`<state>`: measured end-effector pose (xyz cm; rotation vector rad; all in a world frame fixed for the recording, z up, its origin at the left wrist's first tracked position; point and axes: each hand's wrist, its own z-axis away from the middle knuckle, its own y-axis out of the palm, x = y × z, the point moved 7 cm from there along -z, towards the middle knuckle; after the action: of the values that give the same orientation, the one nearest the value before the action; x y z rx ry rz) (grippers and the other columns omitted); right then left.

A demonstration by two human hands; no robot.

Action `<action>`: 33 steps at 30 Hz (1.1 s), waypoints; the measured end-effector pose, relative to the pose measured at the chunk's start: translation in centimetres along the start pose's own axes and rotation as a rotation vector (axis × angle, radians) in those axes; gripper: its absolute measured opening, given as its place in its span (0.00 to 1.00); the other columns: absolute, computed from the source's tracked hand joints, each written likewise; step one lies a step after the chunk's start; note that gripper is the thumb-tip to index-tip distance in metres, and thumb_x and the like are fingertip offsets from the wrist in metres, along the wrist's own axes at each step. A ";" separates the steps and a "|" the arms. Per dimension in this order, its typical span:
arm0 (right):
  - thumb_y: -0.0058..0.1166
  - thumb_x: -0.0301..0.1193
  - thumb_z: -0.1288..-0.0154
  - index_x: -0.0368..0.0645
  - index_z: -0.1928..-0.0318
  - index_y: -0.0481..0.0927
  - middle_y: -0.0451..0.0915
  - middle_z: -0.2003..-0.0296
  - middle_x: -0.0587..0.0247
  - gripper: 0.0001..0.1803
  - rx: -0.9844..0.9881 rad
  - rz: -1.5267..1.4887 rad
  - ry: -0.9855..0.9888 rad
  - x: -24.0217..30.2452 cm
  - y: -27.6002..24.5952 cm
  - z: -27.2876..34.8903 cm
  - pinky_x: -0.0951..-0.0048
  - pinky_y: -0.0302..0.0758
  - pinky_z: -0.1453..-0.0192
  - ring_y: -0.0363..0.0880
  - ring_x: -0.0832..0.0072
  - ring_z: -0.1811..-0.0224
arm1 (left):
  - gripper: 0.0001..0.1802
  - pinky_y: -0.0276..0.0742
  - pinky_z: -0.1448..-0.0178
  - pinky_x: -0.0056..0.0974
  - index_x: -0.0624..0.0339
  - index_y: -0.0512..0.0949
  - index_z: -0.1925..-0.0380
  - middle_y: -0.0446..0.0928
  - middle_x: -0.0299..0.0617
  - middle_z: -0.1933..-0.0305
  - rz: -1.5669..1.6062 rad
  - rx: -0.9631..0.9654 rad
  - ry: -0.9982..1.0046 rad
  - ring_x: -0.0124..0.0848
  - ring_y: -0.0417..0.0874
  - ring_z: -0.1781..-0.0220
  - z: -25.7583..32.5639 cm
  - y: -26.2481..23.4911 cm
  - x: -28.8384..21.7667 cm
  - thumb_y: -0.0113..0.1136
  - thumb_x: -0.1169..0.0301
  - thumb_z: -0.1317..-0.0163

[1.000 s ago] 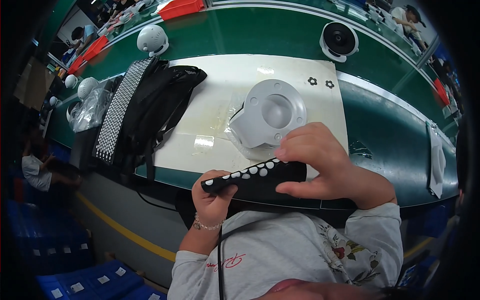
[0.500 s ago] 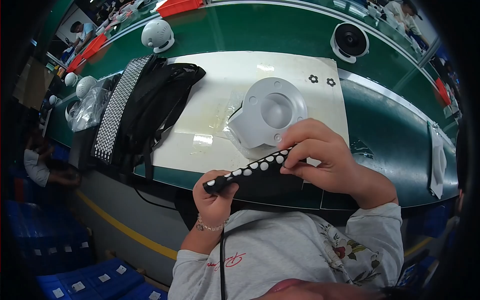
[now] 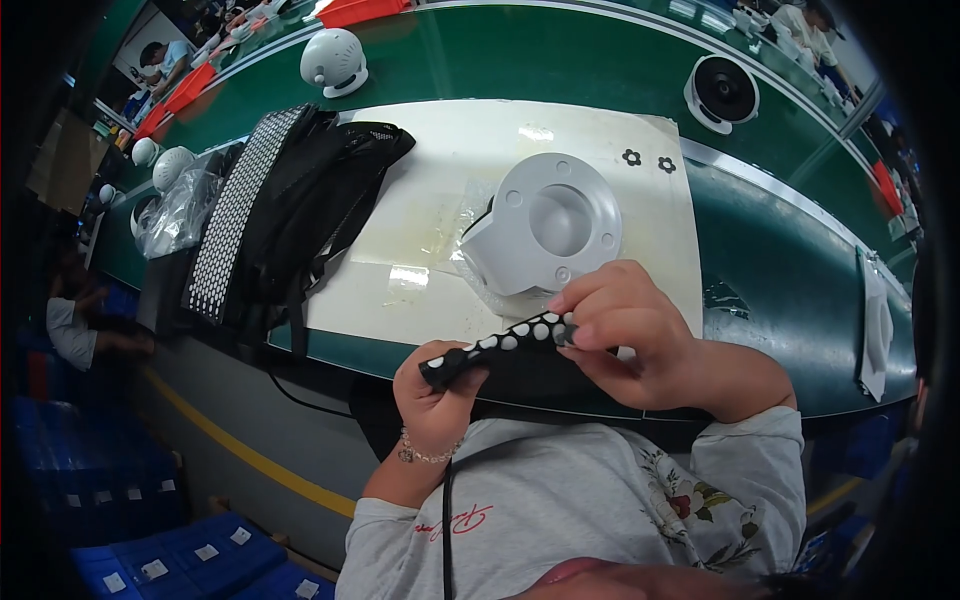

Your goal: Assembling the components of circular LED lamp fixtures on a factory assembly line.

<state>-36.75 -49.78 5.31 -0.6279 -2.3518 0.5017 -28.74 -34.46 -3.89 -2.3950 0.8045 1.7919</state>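
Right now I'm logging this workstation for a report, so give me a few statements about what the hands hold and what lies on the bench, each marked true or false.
1. Both hands grip one black strip with white dots. True: the left hand holds its lower end and the right hand pinches its upper end.
2. The round white housing sits on the green belt. False: it rests on the pale mat.
3. A pile of black dotted strips lies at the mat's left side. True.
4. The right hand rests on the white housing. False: it is on the strip, nearer the person.
5. Two small black flower-shaped parts lie near the mat's far right corner. True.
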 end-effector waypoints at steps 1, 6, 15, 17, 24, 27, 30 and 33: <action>0.56 0.13 0.59 0.46 0.59 0.64 0.71 0.68 0.62 0.26 0.000 0.000 0.002 0.1 0.1 0.0 0.70 0.64 0.62 0.73 0.68 0.64 | 0.08 0.65 0.68 0.23 0.67 0.73 0.73 0.74 0.36 0.75 -0.028 0.030 -0.006 0.20 0.71 0.74 0.0 0.3 -0.1 0.59 0.82 0.55; 0.53 0.13 0.57 0.47 0.56 0.62 0.70 0.66 0.60 0.27 -0.032 0.060 -0.014 0.6 0.9 -0.1 0.72 0.65 0.67 0.73 0.68 0.65 | 0.08 0.66 0.68 0.24 0.67 0.73 0.73 0.74 0.37 0.75 -0.045 0.044 -0.066 0.21 0.71 0.74 0.1 0.8 0.1 0.59 0.83 0.56; 0.54 0.14 0.57 0.48 0.55 0.63 0.69 0.65 0.60 0.28 0.084 0.000 -0.131 1.2 1.2 0.4 0.72 0.69 0.70 0.73 0.67 0.69 | 0.09 0.66 0.67 0.24 0.68 0.72 0.72 0.74 0.38 0.74 0.010 0.047 -0.089 0.21 0.72 0.73 -0.1 1.2 0.4 0.59 0.83 0.56; 0.54 0.12 0.58 0.48 0.53 0.61 0.69 0.65 0.59 0.30 -0.016 0.029 -0.097 0.7 0.8 0.3 0.72 0.69 0.70 0.73 0.69 0.70 | 0.09 0.65 0.66 0.24 0.67 0.72 0.72 0.74 0.38 0.76 -0.016 0.032 -0.080 0.21 0.71 0.73 -0.2 1.1 0.3 0.59 0.83 0.56; 0.47 0.14 0.51 0.47 0.42 0.48 0.63 0.63 0.62 0.37 -0.347 -0.199 0.356 -7.8 -4.7 -2.9 0.79 0.67 0.61 0.68 0.78 0.64 | 0.13 0.70 0.61 0.28 0.64 0.73 0.73 0.65 0.56 0.48 -0.202 0.272 0.138 0.33 0.77 0.62 -1.6 3.3 -0.4 0.62 0.83 0.61; 0.46 0.15 0.50 0.48 0.41 0.47 0.63 0.63 0.62 0.37 -0.284 -0.337 0.503 -9.8 -4.8 -3.6 0.79 0.67 0.58 0.68 0.78 0.64 | 0.13 0.70 0.57 0.29 0.64 0.72 0.72 0.59 0.60 0.44 -0.315 0.405 0.216 0.36 0.75 0.54 -2.0 4.7 -0.9 0.62 0.82 0.61; 0.46 0.15 0.50 0.48 0.40 0.46 0.63 0.61 0.61 0.37 -0.156 -0.353 0.552 -9.9 -4.4 -3.9 0.78 0.68 0.58 0.69 0.78 0.64 | 0.14 0.68 0.54 0.30 0.65 0.72 0.70 0.55 0.62 0.41 -0.333 0.417 0.196 0.40 0.70 0.47 -1.6 4.3 -0.1 0.62 0.81 0.60; 0.46 0.16 0.50 0.49 0.40 0.48 0.66 0.61 0.59 0.37 -0.058 -0.158 0.526 -8.6 -4.5 -4.6 0.78 0.69 0.58 0.71 0.76 0.65 | 0.14 0.67 0.52 0.30 0.66 0.73 0.70 0.55 0.62 0.41 -0.308 0.404 0.171 0.42 0.68 0.45 -1.6 4.3 0.3 0.62 0.81 0.60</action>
<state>-29.25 -57.30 6.66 -0.5188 -1.8982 0.1677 -29.12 -38.81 -2.54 -2.2679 0.6835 1.1956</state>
